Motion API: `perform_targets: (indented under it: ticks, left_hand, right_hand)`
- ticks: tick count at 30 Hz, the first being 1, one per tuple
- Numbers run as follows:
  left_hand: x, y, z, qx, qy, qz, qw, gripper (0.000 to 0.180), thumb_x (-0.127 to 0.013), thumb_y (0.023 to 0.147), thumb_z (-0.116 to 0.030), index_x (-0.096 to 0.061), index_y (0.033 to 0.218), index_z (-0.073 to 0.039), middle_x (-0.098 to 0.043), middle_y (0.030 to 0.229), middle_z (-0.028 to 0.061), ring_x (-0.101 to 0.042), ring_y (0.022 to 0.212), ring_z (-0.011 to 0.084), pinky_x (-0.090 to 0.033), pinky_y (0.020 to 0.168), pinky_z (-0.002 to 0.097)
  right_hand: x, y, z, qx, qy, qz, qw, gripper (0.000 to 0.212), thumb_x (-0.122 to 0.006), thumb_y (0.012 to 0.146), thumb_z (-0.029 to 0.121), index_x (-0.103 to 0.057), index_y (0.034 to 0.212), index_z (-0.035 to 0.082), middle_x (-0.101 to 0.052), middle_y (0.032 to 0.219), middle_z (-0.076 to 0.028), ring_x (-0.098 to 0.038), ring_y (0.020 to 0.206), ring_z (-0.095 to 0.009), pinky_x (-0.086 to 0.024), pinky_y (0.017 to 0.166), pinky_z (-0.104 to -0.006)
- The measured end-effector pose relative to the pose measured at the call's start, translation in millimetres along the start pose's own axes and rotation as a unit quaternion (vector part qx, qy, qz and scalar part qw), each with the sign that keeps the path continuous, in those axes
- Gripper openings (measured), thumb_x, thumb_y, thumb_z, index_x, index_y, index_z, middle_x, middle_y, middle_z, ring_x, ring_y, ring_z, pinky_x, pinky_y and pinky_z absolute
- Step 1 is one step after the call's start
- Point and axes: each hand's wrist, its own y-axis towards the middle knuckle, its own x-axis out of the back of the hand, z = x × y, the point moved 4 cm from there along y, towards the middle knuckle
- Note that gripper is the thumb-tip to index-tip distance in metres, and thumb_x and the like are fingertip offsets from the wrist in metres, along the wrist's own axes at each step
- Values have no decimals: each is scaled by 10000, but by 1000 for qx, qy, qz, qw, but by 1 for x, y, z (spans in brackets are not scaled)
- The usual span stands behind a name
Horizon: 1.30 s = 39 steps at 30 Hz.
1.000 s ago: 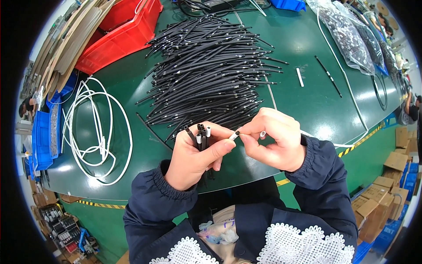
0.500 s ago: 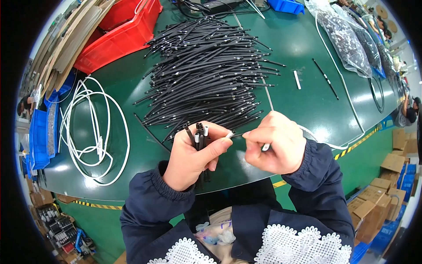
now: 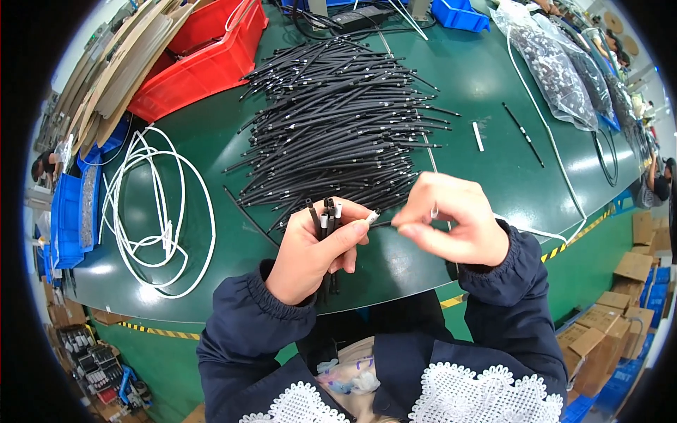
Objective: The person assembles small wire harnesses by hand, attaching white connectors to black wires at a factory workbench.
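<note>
Near the table's front edge, my left hand (image 3: 310,247) is closed around a bundle of short black tubes (image 3: 329,222), a few with white ends standing up. Its thumb and forefinger pinch a white sleeve (image 3: 373,217) with a black end. Just to the right, my right hand (image 3: 462,218) is curled, its thumb and forefinger pointing at that sleeve. A small white tube piece (image 3: 434,211) shows among its fingers. Between the hands is a short dark strand, its right end hidden at my right fingertips. Beyond both hands lies a large pile of black tubes (image 3: 338,127) with white marks.
A coil of white tubing (image 3: 208,233) lies left, near blue bins (image 3: 67,218). A red crate (image 3: 190,81) stands at the back left. To the right are a white strip (image 3: 478,137), a single black tube (image 3: 523,134) and clear bags of parts (image 3: 550,70).
My right hand has shifted slightly right and its fingers have loosened a little. My left hand keeps its grip on the bundle. The whole view has shifted slightly.
</note>
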Motion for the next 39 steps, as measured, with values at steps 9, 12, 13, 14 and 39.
perform_targets:
  ticks: [9, 12, 13, 14, 39]
  left_hand:
    - [-7, -1, 5, 43, 51, 95, 993, 193, -561, 947, -156, -619, 1058, -10, -573, 692, -7, -538, 562, 43, -336, 452, 179]
    - [-9, -1, 2, 45, 52, 114, 991, 194, -565, 952, -169, -615, 1061, -16, -580, 725, -7, -546, 577, 45, -341, 452, 180]
    - [-10, -1, 2, 42, 41, 101, 993, 179, -568, 947, -159, -611, 1025, -3, -595, 742, 13, -549, 569, 55, -348, 449, 181]
    - [-10, -1, 2, 39, 31, 88, 995, 170, -572, 941, -149, -607, 988, 11, -611, 759, 33, -551, 561, 65, -355, 446, 182]
    - [-6, 1, 5, 49, -7, 96, 994, 135, -699, 850, -97, -588, 816, -27, -620, 648, 53, -540, 491, 67, -354, 423, 180]
  right_hand:
    - [-13, 4, -10, -28, 29, 18, 999, 285, -716, 813, 163, -654, 1058, 32, -608, 856, -29, -505, 687, -120, -419, 611, -252]
    - [-12, 5, -7, -37, 42, 57, 997, 315, -736, 802, 181, -651, 1061, 23, -601, 838, -23, -513, 705, -108, -431, 623, -255]
    - [-13, 3, -9, -62, 60, 47, 995, 296, -729, 810, 167, -653, 1056, 20, -601, 827, -27, -509, 695, -102, -429, 619, -248]
    - [-14, 2, -12, -87, 77, 36, 993, 278, -723, 817, 154, -655, 1050, 18, -601, 816, -30, -506, 685, -97, -427, 614, -241]
    - [-25, -1, -24, -101, 151, 48, 982, 125, -727, 812, 98, -652, 880, 25, -561, 747, 16, -468, 659, -29, -367, 556, -205]
